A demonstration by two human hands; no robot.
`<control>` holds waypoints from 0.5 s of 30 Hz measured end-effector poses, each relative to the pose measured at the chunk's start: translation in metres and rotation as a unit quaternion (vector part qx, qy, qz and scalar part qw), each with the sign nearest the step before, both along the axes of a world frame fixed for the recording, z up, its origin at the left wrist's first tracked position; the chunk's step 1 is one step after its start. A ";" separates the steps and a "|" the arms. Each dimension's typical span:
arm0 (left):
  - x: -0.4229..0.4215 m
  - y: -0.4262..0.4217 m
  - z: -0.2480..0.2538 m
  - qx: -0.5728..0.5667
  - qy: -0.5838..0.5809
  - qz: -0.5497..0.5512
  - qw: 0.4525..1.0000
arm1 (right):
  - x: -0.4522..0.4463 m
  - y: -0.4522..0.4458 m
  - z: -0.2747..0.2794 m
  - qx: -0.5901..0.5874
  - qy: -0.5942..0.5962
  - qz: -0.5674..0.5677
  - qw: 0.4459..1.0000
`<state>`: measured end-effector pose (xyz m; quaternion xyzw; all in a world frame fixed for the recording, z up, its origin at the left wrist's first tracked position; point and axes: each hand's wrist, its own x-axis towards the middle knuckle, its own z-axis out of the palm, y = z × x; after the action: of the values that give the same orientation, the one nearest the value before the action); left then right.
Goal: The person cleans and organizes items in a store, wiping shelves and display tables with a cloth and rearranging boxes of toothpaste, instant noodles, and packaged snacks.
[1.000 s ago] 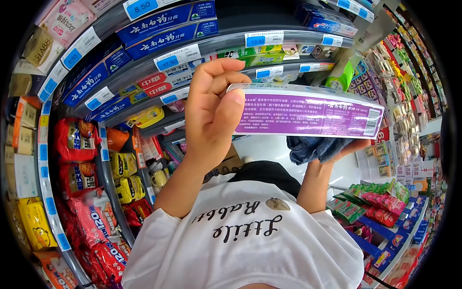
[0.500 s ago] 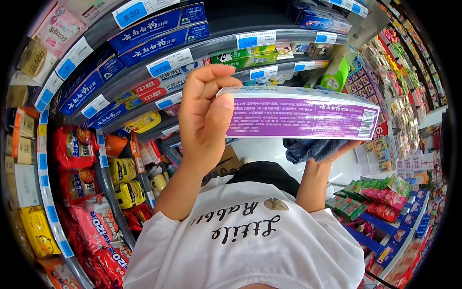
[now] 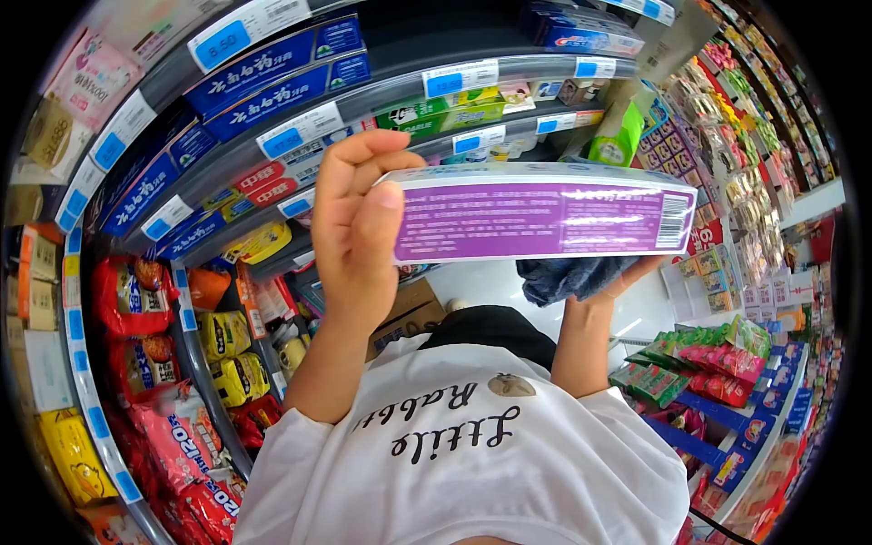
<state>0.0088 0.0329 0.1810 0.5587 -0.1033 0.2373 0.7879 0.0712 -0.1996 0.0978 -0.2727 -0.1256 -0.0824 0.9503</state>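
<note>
Purple and white, the long slim carton (image 3: 536,222) is held up before a grey shelf (image 3: 536,69), long axis running crosswise. The left hand (image 3: 354,222) has its grip clamped on the left end; the right hand (image 3: 633,275) (partly hidden) is below the right end, by a crumpled dark-blue cloth (image 3: 568,282), its closure unclear.

We had bright, even light, strongest on the white shirt (image 3: 554,463) and the pale floor (image 3: 495,285), while the upper shelf's recess (image 3: 427,32) sank into darkness. White glare streaked the purple box (image 3: 509,222), and we found its small print soft. The wide lens bowed the shelf rails (image 3: 509,80), and black rounded off our corners.
</note>
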 end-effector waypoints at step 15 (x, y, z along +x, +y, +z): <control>0.003 0.003 -0.002 0.005 0.018 0.019 1.000 | -0.002 0.005 0.002 0.103 -0.190 0.193 0.957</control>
<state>0.0118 0.0357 0.1785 0.5686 -0.0803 0.2417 0.7822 0.0693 -0.1948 0.0995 -0.1228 -0.3445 0.0401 0.9299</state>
